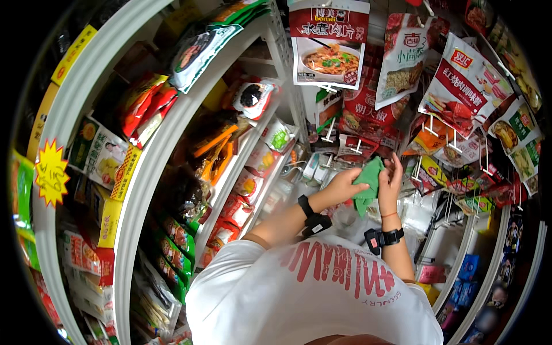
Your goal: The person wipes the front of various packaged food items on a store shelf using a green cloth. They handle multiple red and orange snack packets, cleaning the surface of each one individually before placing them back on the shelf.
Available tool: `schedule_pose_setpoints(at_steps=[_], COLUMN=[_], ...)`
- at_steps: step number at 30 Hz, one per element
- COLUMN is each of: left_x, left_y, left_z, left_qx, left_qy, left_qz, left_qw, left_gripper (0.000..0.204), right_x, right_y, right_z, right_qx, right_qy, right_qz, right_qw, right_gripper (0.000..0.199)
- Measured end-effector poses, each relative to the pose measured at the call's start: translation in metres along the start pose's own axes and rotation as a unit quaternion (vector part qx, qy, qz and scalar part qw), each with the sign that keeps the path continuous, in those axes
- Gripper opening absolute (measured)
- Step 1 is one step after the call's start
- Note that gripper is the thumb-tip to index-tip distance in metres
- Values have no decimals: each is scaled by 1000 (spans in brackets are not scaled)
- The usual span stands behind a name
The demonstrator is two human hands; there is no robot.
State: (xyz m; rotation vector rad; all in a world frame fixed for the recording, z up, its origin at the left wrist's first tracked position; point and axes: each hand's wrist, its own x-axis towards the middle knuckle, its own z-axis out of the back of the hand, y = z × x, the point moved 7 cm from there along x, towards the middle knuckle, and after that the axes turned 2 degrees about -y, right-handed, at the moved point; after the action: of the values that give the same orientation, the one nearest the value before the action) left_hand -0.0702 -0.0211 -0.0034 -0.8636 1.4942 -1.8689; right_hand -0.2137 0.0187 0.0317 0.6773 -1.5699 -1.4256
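A folded green cloth [371, 179] is held up between my two hands in front of the rack of hanging packets. My left hand [340, 187] grips its left side, with the thumb laid across the cloth. On the right edge, my right hand [391, 179] holds the cloth with its fingers pointing up; part of that grip is hidden behind the fabric. Just beyond the cloth hangs a small red packet [355, 150]. Each wrist wears a black strap with a small box, seen on the left wrist [315, 218] and the right wrist [384, 238].
Seasoning packets hang on metal hooks ahead, including a dark red one [329, 54], a silver one [399, 72] and a red-and-white one [463, 86]. White shelves [132, 213] packed with bagged goods curve along the left, bearing a yellow starburst sign [52, 172]. More stocked shelves [457, 261] stand at right.
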Motion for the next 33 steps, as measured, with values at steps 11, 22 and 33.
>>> schedule_pose_setpoints(at_steps=[11, 22, 33], left_x=[0, 16, 43], left_y=[-55, -100, -60], left_z=[40, -3, -34], left_qx=[77, 127, 135], left_qy=[-95, -73, -65], left_qz=[-66, -59, -116], left_qw=[990, 987, 982], left_gripper=[24, 12, 19], right_x=[-12, 0, -8], right_y=[12, 40, 70], right_z=[-1, 47, 152], right_qx=[-48, -218, -251], right_qy=[135, 102, -83], right_qz=[13, 158, 151], right_qw=[990, 958, 952], right_gripper=[29, 32, 43])
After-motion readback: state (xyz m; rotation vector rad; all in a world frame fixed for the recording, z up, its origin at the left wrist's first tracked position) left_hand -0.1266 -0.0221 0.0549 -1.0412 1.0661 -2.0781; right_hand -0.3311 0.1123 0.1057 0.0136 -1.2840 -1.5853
